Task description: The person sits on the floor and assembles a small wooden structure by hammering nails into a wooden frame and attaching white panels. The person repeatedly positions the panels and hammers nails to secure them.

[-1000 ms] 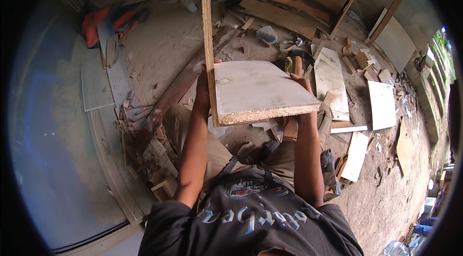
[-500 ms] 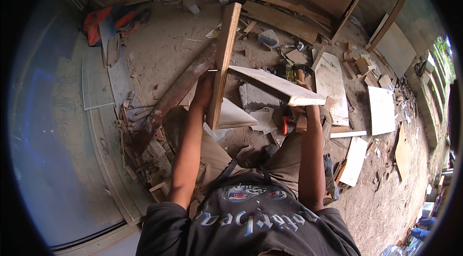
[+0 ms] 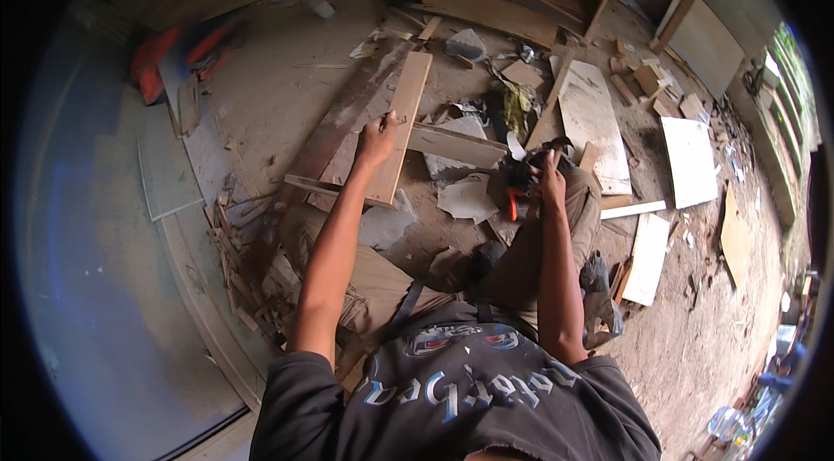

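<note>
A joined frame of wooden boards (image 3: 407,105) rests low in front of me, one long board tilted and a cross board (image 3: 456,145) running right from it. My left hand (image 3: 375,141) lies on the long board's face with its fingertips pinched. What is between them is too small to make out. Over my right knee, my right hand (image 3: 551,181) is closed beside a dark object (image 3: 556,146). Its grip is partly hidden, and I cannot tell what it holds. An orange tool handle (image 3: 512,204) shows just left of that hand.
Beneath the frame lies a large stained plank (image 3: 334,135). Wood scraps (image 3: 234,274) litter the ground at left. Several pale panels (image 3: 595,126) lie to the right, with a white sheet (image 3: 691,161) beyond. A glass-like panel (image 3: 113,287) lines the left side.
The board frame has been lowered and turned, with the long board now lying back. My right hand has let go of the cross board and moved up slightly. The left hand now pinches at the board's face.
</note>
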The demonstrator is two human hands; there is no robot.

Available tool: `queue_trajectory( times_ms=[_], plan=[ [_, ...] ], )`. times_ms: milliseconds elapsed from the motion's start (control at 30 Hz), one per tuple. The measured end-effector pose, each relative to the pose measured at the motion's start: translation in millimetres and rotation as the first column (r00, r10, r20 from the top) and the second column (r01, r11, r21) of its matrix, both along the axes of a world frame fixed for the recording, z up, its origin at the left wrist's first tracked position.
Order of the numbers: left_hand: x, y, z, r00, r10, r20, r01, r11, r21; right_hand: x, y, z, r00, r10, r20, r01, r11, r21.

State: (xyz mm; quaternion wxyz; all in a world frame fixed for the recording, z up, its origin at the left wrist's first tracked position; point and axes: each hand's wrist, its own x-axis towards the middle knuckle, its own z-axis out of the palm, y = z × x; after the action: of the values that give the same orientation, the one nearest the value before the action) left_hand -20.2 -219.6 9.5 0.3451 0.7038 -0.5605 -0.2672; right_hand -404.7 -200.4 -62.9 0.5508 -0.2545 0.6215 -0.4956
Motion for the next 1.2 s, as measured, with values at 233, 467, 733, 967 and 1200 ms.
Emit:
queue_trajectory(
  times_ms=[233,467,733,967,1200],
  plan=[
    [-27.2,-24.6,-52.1,0.979,0.198,-0.040,-0.192,0.975,0.115,9.6,9.1,12.3,1.000,0.021,-0.004,-0.021,0.999,0.028],
    [-57.1,-35.3,-72.1,0.965,0.261,-0.028,-0.250,0.945,0.209,5.1,10.7,7.3,0.999,0.050,0.017,-0.050,0.998,0.030],
    [-61.9,-35.6,-93.9,0.966,0.255,-0.044,-0.248,0.960,0.133,16.5,15.4,12.5,0.991,0.087,-0.101,-0.092,0.995,-0.041],
    [-61.0,-39.1,-100.5,0.958,0.280,-0.058,-0.277,0.959,0.054,71.3,37.9,25.8,0.925,0.110,-0.364,-0.213,0.942,-0.258],
    [-59.4,-38.0,-104.1,0.949,0.293,-0.114,-0.287,0.956,0.060,139.4,37.0,61.7,0.666,0.446,-0.599,-0.603,0.794,-0.080]
  ],
)
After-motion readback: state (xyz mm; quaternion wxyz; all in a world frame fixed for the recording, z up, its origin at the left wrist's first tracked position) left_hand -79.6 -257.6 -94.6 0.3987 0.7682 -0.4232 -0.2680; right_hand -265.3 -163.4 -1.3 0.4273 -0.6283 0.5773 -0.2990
